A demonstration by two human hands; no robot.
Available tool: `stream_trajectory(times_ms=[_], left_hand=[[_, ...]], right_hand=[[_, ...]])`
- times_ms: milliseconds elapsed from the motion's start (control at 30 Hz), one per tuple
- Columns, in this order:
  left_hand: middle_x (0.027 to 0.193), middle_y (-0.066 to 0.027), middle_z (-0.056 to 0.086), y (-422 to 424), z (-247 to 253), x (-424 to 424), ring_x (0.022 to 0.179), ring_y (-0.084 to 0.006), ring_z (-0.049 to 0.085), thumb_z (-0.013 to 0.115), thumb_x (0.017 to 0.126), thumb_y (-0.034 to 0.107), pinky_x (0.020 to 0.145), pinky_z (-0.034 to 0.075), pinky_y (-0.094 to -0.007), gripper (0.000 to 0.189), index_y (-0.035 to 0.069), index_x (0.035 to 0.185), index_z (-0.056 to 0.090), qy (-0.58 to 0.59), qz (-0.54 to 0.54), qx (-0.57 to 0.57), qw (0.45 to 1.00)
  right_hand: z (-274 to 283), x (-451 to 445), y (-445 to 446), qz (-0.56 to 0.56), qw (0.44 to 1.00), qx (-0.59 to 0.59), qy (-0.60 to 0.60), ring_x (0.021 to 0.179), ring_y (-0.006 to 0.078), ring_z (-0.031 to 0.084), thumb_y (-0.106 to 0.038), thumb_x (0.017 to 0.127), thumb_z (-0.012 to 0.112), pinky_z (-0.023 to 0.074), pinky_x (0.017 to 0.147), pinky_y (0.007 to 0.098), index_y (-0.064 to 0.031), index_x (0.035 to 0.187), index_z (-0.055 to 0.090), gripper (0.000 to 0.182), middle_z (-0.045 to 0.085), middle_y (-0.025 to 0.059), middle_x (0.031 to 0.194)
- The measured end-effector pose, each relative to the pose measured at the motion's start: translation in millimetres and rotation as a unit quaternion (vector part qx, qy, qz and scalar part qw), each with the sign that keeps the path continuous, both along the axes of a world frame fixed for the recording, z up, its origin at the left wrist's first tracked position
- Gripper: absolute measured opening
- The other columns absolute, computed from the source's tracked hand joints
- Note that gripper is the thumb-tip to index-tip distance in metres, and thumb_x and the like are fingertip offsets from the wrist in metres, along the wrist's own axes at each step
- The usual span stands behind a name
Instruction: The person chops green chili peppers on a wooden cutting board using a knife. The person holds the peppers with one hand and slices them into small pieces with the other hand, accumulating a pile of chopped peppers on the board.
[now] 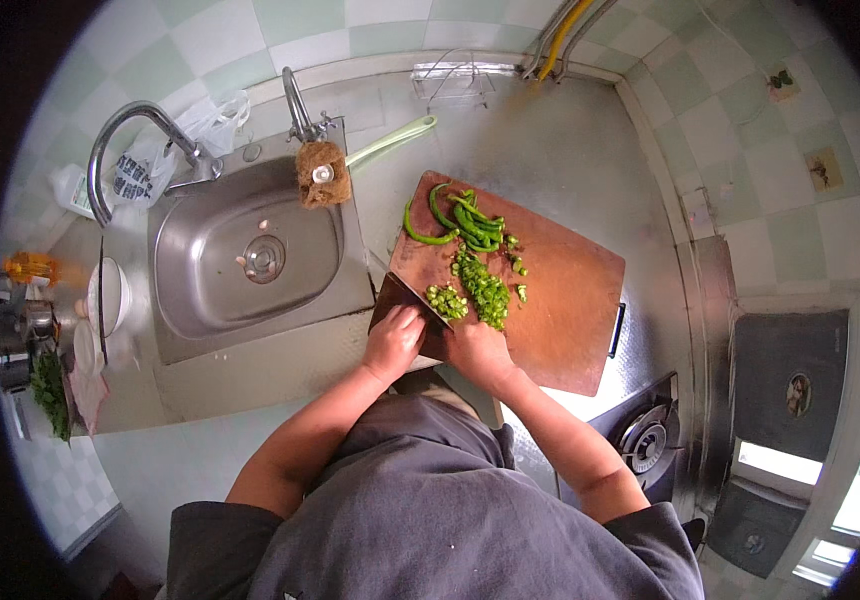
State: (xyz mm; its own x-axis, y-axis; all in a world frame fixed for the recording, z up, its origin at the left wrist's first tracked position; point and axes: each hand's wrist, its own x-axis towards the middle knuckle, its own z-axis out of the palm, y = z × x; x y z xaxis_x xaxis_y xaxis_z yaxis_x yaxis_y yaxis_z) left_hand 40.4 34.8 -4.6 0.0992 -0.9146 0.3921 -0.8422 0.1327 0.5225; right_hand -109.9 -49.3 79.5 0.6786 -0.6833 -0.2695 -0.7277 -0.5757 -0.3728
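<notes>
A wide dark kitchen cleaver [394,294] lies at the left edge of the wooden cutting board [557,300]. My right hand [477,351] is closed at the blade's near end; the handle is hidden inside my fist. Across the flat of the blade rest the bent fingers of my left hand [395,341]. Just beyond the blade's edge is a small heap of cut green pepper pieces [446,301]. A longer pile of chopped green pepper [485,289] stretches beside it. Several whole long green peppers [475,221] lie at the board's far corner.
Left of the board is a steel sink [250,225] with a curved faucet [152,112]. A brown scrubbing pad [323,176] sits on its rim, near a pale green handle [392,140]. A gas burner [647,442] stands at the near right. White bowls [113,296] are at far left.
</notes>
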Motion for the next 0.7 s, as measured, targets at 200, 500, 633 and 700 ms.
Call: stream_trajectory(times_ms=[200, 500, 633, 700], left_hand=[[0.084, -0.0089, 0.054, -3.6, 1.7, 0.5, 0.083, -0.0277, 0.055, 0.064, 0.072, 0.004, 0.073, 0.05, -0.0378, 0.007, 0.004, 0.074, 0.057, 0.002, -0.002, -0.029, 1.0], [0.093, -0.0101, 0.058, 0.2, 8.4, 3.9, 0.091, -0.0281, 0.056, 0.065, 0.07, 0.004, 0.08, 0.05, -0.0371, 0.01, 0.004, 0.079, 0.061, 0.009, -0.015, -0.003, 1.0], [0.092, -0.0106, 0.056, 0.9, 3.6, 1.7, 0.09, -0.0289, 0.056, 0.064, 0.07, 0.004, 0.079, 0.05, -0.0376, 0.01, 0.003, 0.079, 0.059, 0.007, -0.006, 0.004, 1.0], [0.09, -0.0108, 0.055, 2.3, -0.9, 0.8, 0.089, -0.0294, 0.055, 0.063, 0.071, 0.004, 0.078, 0.05, -0.0377, 0.01, 0.003, 0.079, 0.058, 0.001, 0.002, 0.021, 1.0]], right_hand=[[12.2, -12.8, 8.2, -0.012, 0.999, -0.013, -0.031, 0.064, 0.039, 0.066, -0.026, 0.09, 0.055, 0.0542, 0.06, 0.0497, -0.003, 0.085, 0.063, 0.025, 0.065, 0.0226, 0.073], [-2.8, -0.5, -4.4, -0.029, 0.999, 0.025, -0.038, 0.07, 0.043, 0.064, -0.025, 0.088, 0.057, 0.0525, 0.063, 0.0528, -0.0032, 0.104, 0.058, 0.027, 0.064, 0.0251, 0.079], [14.5, -12.1, 3.2, -0.018, 0.998, 0.024, -0.05, 0.072, 0.0441, 0.064, -0.027, 0.088, 0.057, 0.052, 0.064, 0.0534, -0.003, 0.105, 0.058, 0.029, 0.065, 0.0258, 0.08], [2.9, -9.8, 2.6, -0.007, 0.999, 0.036, -0.016, 0.073, 0.0446, 0.064, -0.027, 0.088, 0.057, 0.052, 0.064, 0.0535, -0.0038, 0.106, 0.059, 0.029, 0.065, 0.0262, 0.079]])
